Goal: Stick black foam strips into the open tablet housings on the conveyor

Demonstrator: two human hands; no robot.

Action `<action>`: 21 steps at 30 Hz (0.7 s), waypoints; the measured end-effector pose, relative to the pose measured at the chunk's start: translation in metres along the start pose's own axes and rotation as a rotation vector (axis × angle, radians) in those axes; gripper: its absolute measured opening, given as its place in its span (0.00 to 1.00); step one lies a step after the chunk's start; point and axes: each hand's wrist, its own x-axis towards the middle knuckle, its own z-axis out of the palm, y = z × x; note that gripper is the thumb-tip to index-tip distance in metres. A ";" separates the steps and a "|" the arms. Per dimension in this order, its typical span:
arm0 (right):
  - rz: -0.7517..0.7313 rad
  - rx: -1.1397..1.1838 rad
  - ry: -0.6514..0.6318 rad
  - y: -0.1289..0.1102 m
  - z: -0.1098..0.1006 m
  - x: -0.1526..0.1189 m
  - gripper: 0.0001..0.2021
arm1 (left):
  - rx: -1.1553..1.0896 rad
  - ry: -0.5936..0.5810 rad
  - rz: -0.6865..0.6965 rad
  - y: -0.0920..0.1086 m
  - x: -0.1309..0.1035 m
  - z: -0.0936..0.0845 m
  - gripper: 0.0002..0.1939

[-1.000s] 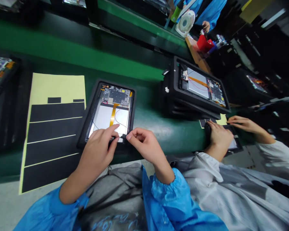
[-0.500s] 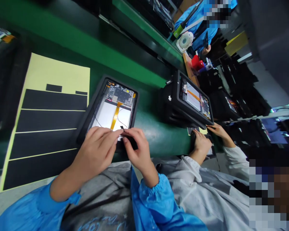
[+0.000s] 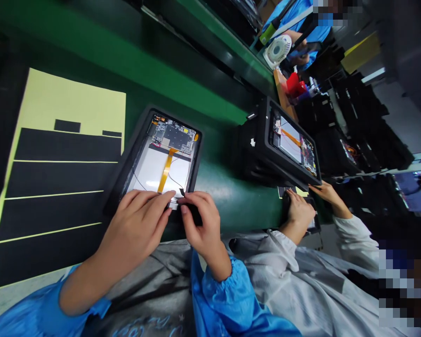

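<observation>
An opened tablet (image 3: 197, 161) lies on the green bench, showing its circuit board (image 3: 177, 138), an orange ribbon cable (image 3: 166, 171), thin wires and a white inner panel. Over its near end, my left hand (image 3: 138, 222) has thumb and fingers drawn together; whatever they may pinch is hidden. Facing it, my right hand (image 3: 204, 220) pinches a small black strip of tape (image 3: 182, 192) between thumb and forefinger at the tablet's near edge. Left of the tablet is a yellow backing sheet (image 3: 77, 98) bearing wide black strips (image 3: 63, 175) and two small black pieces.
A stack of black cases (image 3: 252, 154) stands to the right, another opened tablet (image 3: 294, 140) on top. Beside it are a co-worker's hands (image 3: 300, 210) in pale sleeves. Farther back are a white fan (image 3: 278, 50), a red object (image 3: 295, 85) and a person in blue.
The tape end has come away from my left fingertips and stands beside my right fingers. Both hands have shifted slightly toward the tablet's near edge. The camera view has shifted a little.
</observation>
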 end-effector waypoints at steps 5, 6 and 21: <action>0.448 0.193 0.099 -0.017 -0.012 0.008 0.09 | 0.032 -0.029 0.012 0.000 0.003 0.001 0.13; 0.555 0.270 0.035 -0.019 -0.015 0.012 0.11 | 0.029 -0.033 0.011 0.000 0.003 0.001 0.13; 0.673 0.204 -0.346 -0.014 -0.010 0.035 0.12 | -0.002 0.050 0.052 -0.005 0.003 0.000 0.11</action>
